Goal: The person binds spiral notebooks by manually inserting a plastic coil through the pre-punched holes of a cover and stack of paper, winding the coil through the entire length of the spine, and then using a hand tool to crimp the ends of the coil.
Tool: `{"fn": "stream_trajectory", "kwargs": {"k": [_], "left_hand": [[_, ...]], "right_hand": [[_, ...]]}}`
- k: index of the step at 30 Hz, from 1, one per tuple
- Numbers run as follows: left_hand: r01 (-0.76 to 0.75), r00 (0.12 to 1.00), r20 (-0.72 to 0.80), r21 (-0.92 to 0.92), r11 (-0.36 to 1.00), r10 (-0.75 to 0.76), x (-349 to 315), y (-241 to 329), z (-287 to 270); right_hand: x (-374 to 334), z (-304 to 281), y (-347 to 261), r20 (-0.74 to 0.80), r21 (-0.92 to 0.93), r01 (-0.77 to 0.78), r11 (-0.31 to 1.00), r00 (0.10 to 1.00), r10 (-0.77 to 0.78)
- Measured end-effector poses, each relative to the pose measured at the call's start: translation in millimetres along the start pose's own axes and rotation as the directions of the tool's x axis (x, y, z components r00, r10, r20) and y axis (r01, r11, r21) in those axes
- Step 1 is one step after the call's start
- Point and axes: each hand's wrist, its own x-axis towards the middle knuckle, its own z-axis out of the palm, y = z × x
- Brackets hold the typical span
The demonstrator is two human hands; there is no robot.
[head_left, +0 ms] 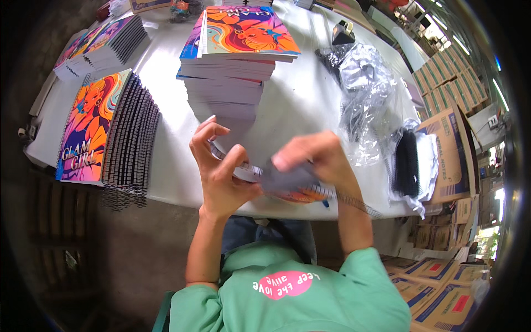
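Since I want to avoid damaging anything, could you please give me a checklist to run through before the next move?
1. Left grip on the notebook: ok, fingers bent around its edge.
2. Right grip secure: cannot tell, motion blur.
3. Spiral coil within the notebook's edge: not ok, a length sticks out rightward.
4. Central paper stack squared: not ok, layers staggered.
5. Left-side spiral notebooks clear of both hands: ok.

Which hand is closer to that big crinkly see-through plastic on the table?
Right. The right hand is just left of the crinkly plastic's lower part; the left hand is farther left, on the right hand's other side.
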Motion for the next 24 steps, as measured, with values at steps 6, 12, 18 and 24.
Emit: {"fn": "stream_trajectory", "kwargs": {"k": [6, 12, 18, 24], "left_hand": [[0.148, 0.989, 0.021, -0.099, 0.984, -0.147, -2.4, -5.6, 1.4], [0.257, 0.965, -0.003, -0.172, 0.951, -0.261, -3.6, -11.1, 1.3], [0.242, 0.969, 0.004, -0.243, 0.939, -0.249, -11.4, -28.7, 6.7], [0.476, 0.844, 0.051, -0.528, 0.703, -0.534, -10.4, -28.5, 14.4]], "right_hand": [[4.4, 0.2, -1.3, 0.034, 0.111, 0.046, 0.993, 0.998, -0.050], [18.5, 2.7, 4.5, 0.055, 0.172, 0.028, 0.985, 0.998, -0.038], [22.9, 7.6, 5.3, -0.009, 0.263, 0.229, 0.937, 0.972, -0.234], [29.1, 12.9, 7.4, -0.089, 0.259, 0.093, 0.961, 0.993, -0.072]]}}
